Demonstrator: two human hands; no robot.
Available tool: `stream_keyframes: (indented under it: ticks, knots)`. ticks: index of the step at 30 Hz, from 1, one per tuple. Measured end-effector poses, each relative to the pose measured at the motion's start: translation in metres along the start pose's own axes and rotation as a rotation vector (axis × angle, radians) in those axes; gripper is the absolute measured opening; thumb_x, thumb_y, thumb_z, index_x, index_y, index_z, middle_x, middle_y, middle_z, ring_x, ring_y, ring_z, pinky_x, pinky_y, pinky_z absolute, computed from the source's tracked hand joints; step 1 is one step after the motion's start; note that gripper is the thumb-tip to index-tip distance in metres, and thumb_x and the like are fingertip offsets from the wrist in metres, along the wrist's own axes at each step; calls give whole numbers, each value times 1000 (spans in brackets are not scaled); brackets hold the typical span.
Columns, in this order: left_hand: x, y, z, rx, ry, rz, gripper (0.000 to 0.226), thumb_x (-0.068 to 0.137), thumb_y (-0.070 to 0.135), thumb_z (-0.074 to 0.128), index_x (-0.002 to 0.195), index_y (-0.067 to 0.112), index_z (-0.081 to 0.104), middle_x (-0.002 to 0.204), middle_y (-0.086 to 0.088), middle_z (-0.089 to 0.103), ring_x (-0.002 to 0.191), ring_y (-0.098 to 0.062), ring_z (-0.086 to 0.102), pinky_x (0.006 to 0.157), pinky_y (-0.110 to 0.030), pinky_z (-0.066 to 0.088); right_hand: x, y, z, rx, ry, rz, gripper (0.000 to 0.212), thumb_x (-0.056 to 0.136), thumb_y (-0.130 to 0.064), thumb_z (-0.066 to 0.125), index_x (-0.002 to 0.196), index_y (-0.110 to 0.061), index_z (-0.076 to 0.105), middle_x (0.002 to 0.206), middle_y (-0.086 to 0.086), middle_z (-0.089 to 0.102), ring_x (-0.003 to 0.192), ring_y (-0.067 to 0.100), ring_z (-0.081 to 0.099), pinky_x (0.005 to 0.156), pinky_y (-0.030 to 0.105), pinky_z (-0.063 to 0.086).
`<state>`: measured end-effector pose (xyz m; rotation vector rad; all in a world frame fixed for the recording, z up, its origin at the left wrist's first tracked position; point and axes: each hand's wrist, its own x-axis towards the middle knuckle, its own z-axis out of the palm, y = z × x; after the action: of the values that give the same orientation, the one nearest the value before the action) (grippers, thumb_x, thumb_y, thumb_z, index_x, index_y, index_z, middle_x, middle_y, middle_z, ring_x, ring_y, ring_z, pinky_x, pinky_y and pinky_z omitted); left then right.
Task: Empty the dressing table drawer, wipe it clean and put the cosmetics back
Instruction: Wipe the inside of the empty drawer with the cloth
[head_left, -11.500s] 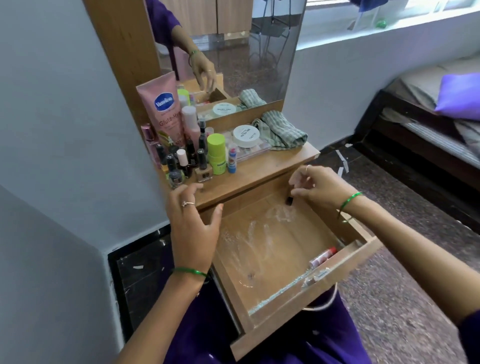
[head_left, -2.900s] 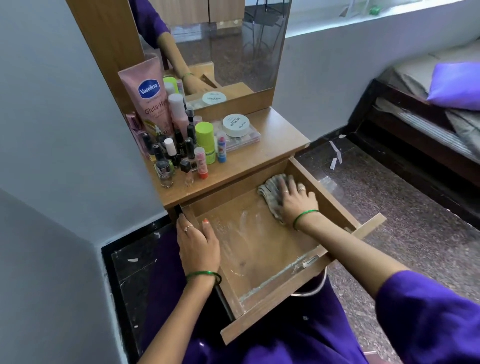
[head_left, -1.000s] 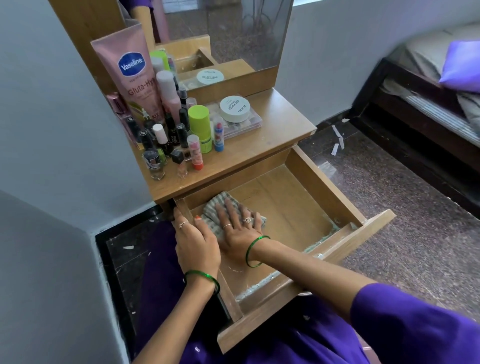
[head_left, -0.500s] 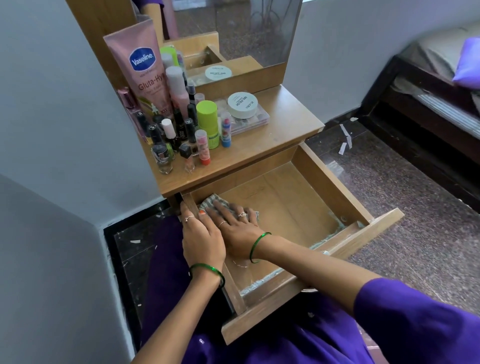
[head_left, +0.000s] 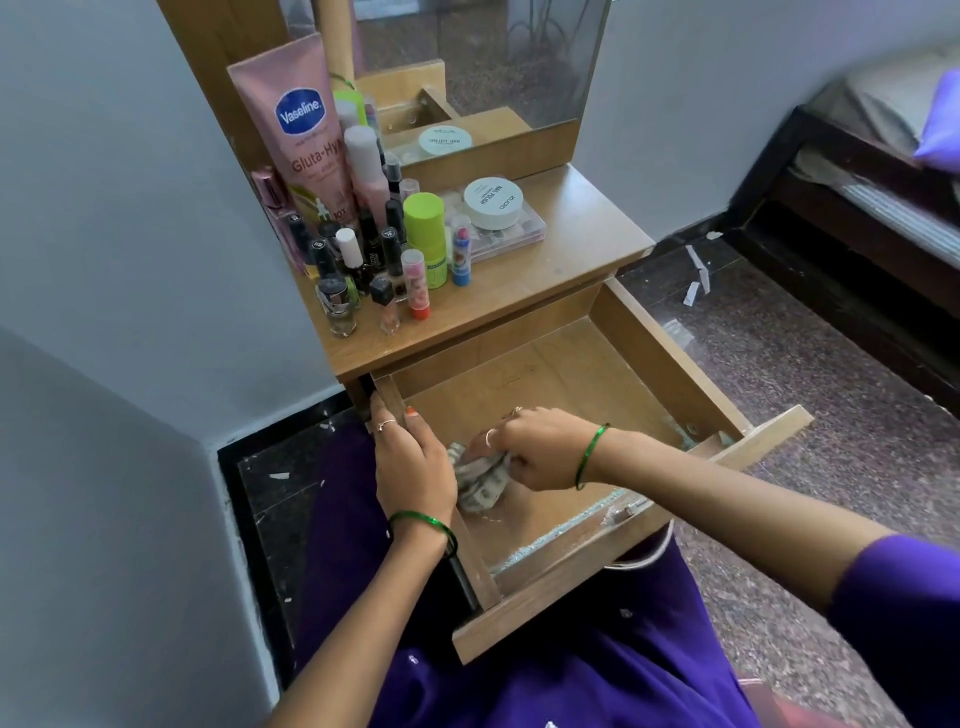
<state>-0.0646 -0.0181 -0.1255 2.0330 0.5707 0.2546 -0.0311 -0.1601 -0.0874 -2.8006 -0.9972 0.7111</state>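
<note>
The drawer stood pulled out from under the worktop, and no cosmetic was visible in it. The right hand was inside it, near the front left corner, with its fingers curled and clamped on a bunched checked cloth. The cloth lay on the drawer floor just beside the left wall, partly under this hand. The left hand rested on the top of the left wall of the drawer, its fingers bent over the rim and gripping it, probably to keep the drawer steady.

A line of pale dust was left along the inside of the front wall, running from the cloth toward the front right corner. It lay to the right of the right hand, so the next wipe would probably go along this line, and the right hand was the nearer one for it.

The cosmetics waited on the worktop: the Vaseline tube, the nail polish bottles, the green stick and the white jar on a clear case, all at the back left part.
</note>
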Motion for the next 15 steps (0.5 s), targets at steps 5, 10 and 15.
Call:
stream_keyframes:
  ticks: [5, 10, 15]
  knots:
    - [-1, 2, -1, -41, 34, -36, 45, 103, 24, 27, 147, 12, 28, 139, -12, 49, 120, -27, 54, 83, -24, 41, 7, 7, -9, 284, 206, 159, 6, 79, -9, 48, 82, -11, 53, 88, 10, 62, 81, 33, 58, 70, 40, 51]
    - [-2, 2, -2, -59, 41, -37, 45, 103, 25, 26, 146, 15, 30, 137, -10, 52, 117, -24, 56, 81, -26, 45, 32, -2, -16, 344, 251, 206, 16, 83, -7, 48, 97, -7, 56, 97, 10, 62, 88, 28, 58, 75, 36, 49]
    - [-2, 1, -2, -40, 41, -41, 45, 103, 24, 27, 146, 13, 30, 137, -12, 52, 117, -26, 56, 79, -24, 42, 49, -6, -2, 161, -6, 154, 45, 83, -8, 47, 128, -11, 50, 137, 9, 47, 117, 30, 49, 100, 38, 41]
